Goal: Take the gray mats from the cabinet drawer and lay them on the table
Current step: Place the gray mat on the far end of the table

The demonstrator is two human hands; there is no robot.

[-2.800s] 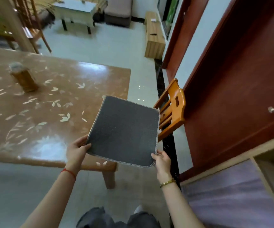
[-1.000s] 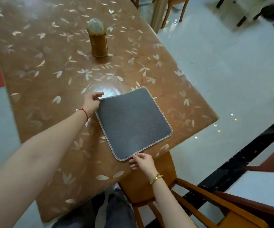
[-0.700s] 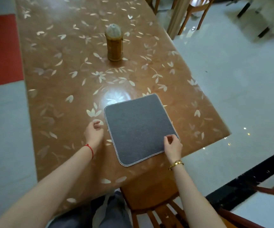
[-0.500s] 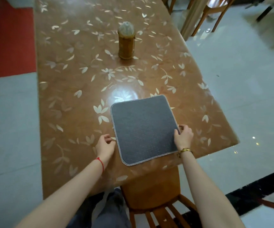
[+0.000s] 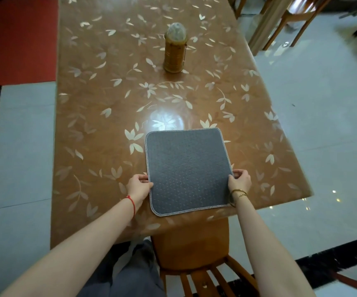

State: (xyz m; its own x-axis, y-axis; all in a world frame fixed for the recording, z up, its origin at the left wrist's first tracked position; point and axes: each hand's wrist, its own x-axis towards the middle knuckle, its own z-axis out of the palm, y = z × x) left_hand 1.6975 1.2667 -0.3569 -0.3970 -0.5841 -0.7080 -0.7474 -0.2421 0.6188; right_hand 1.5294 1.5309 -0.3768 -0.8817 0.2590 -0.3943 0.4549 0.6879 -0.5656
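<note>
Currently, head view: one gray mat (image 5: 186,170) lies flat near the table (image 5: 100,116) edge closest to you. Your left hand (image 5: 139,186) pinches its left edge; your right hand (image 5: 239,181) pinches its right edge. Amber jar (image 5: 175,52) stands well beyond.

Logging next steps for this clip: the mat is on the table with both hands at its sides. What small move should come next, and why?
Probably let go with both hands. The mat already lies flat on the table, near its front edge, with the left hand and right hand only pinching its side edges.
</note>
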